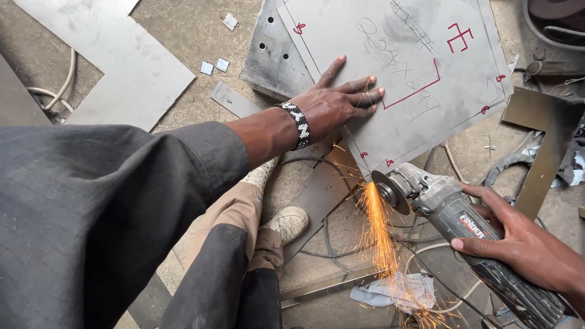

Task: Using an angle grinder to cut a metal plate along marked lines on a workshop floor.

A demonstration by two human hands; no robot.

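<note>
The angle grinder (pixel 469 225) is throwing sparks (pixel 378 225) at the metal sheet's (pixel 402 73) edge, right hand (pixel 524 244) fingers wrapping its body; left hand (pixel 338 103) is pressing flat, fingers spread, on the sheet.

Daylight was soft and even around me, with only faint shadows under my arms. The sparks (pixel 379 231) burned bright orange and streaked with motion blur. The metal sheet (pixel 402 67) showed dull glare, and the picture's edges bent slightly.
</note>
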